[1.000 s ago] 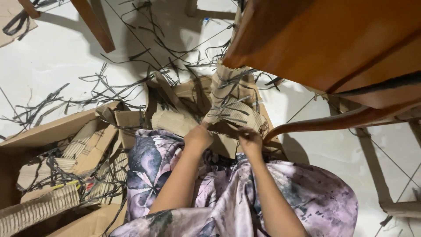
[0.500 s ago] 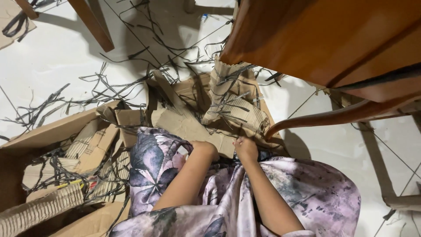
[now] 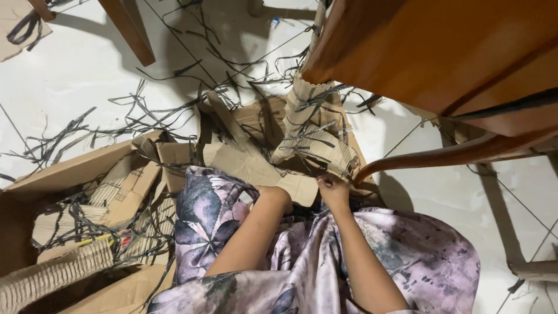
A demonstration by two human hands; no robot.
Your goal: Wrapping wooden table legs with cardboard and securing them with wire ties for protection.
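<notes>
L of the card stack (image 3: 317, 139), the open box (image 3: 75, 174) is full of scraps, so keep clear of it. Your left hand (image 3: 278, 195) sits just below the stack, under a card flap; can't tell its grip. Right hand (image 3: 334, 189) is closed, pinching the stack's lower edge w/ fingertips. Hold near that edge & pull evenly, away from the chair leg (image 3: 447, 156) to the R.

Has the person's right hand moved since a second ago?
Yes. The right hand has drawn back toward the body, away from the corrugated cardboard piece, nearer the curved wooden chair arm.
</notes>
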